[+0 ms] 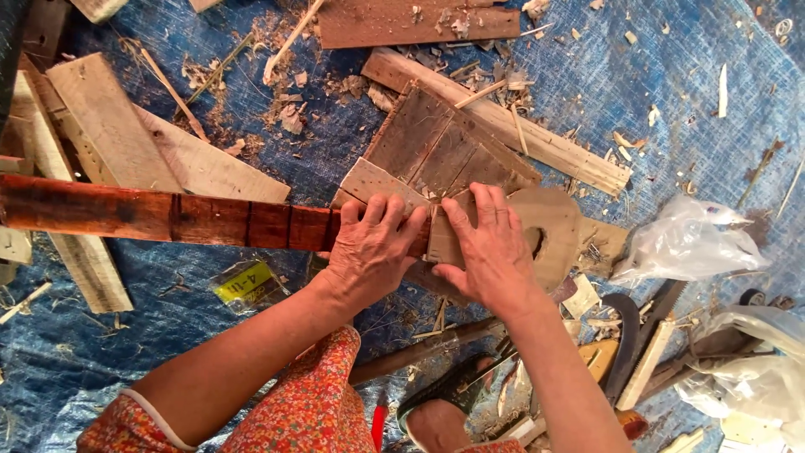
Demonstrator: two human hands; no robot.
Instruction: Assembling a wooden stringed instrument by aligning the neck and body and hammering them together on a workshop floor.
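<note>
Where the blue tarp [587, 75] shows bare at upper right and lower left, there is open room; elsewhere it is crowded with pale planks [109, 134], shavings and splinters. A long reddish-brown beam [168, 216], smooth and notched with dark cross-cuts, runs from the left edge to the middle. Its right end lies under the left hand [369, 252], which presses flat on it, fingers spread, not clenched. Behind sits a weathered slatted panel [436, 147], grey and rough, leaning on a pale batten [537, 138]. The right hand [490, 252] lies palm-down, fingers pinching a small pale wood piece [443, 242] butted against the beam's end. Just right is a rounded wooden cutout [553, 222] with a hole. Crumpled clear plastic bags [688, 243] and a saw [650, 348] crowd the right edge.
</note>
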